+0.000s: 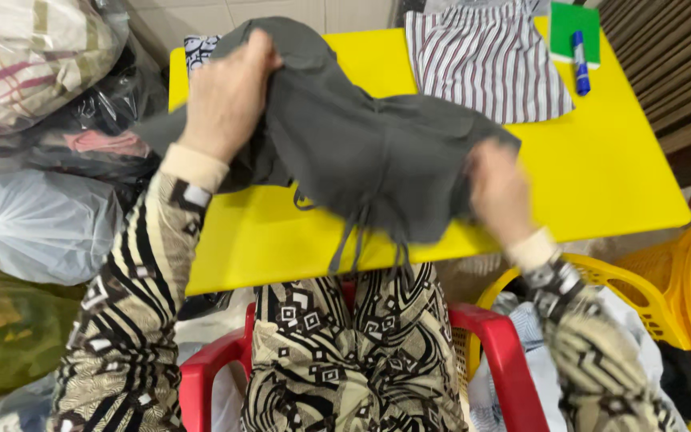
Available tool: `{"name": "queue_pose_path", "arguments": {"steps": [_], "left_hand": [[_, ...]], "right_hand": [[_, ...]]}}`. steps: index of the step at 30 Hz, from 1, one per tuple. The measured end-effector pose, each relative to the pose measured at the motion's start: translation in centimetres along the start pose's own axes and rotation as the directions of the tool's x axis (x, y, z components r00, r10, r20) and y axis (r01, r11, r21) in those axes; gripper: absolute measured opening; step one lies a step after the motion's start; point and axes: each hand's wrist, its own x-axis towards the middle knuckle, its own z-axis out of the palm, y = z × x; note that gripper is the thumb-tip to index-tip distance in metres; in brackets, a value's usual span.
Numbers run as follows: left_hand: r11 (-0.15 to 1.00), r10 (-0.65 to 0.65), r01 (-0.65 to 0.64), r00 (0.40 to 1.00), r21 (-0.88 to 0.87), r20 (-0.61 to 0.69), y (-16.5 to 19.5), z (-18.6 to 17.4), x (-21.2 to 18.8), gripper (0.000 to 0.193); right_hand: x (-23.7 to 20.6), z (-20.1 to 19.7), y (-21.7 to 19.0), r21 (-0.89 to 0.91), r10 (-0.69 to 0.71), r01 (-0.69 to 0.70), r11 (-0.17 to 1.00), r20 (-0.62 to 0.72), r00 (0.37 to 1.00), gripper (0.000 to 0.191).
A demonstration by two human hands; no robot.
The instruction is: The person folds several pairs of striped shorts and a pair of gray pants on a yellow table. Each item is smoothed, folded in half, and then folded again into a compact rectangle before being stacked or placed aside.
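Note:
A dark grey garment (361, 144) with drawstrings hangs over the yellow table (617, 168). My left hand (225, 96) grips its upper left part near the table's far edge. My right hand (501, 192) holds the garment's right side, closer to me and blurred by motion. Both sleeves carry a black and beige pattern. The cloth hides the middle of the tabletop.
A striped cloth (485, 60) lies folded at the table's far side, beside a green notebook (573, 28) and a blue marker (581, 52). Plastic bags of clothes (37, 224) pile up on the left. Yellow baskets (681, 272) stand on the right. A red chair (497, 344) is under me.

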Motion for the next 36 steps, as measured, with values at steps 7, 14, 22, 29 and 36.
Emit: {"name": "queue_pose_path", "arguments": {"steps": [7, 14, 22, 29, 36], "left_hand": [[0.971, 0.194, -0.205, 0.976, 0.124, 0.098, 0.2, -4.1, 1.9, 0.063], [0.998, 0.016, 0.011, 0.918, -0.067, 0.397, 3.9, -1.0, -7.9, 0.053], [0.984, -0.135, 0.147, 0.984, -0.097, 0.119, 8.3, 2.3, -15.1, 0.015], [0.981, -0.111, 0.15, 0.953, -0.121, 0.282, 10.0, 4.1, -15.4, 0.028], [0.973, -0.134, 0.2, 0.898, -0.119, 0.419, 10.4, 6.0, -16.1, 0.047]], "right_hand": [[6.7, -7.4, 4.6, -0.148, -0.082, 0.04, 0.988, -0.291, 0.953, 0.016], [-4.6, -3.3, 1.7, -0.092, -0.089, 0.117, 0.989, 0.265, 0.96, 0.019], [-9.0, 0.9, 3.3, -0.076, 0.349, -0.342, 0.937, 0.144, 0.926, 0.027], [-9.8, 2.1, 4.2, -0.053, 0.322, -0.319, 0.946, 0.07, 0.944, 0.011], [-5.6, -2.0, 1.4, 0.257, 0.541, -0.509, 0.821, -0.067, 0.838, 0.008]]}}
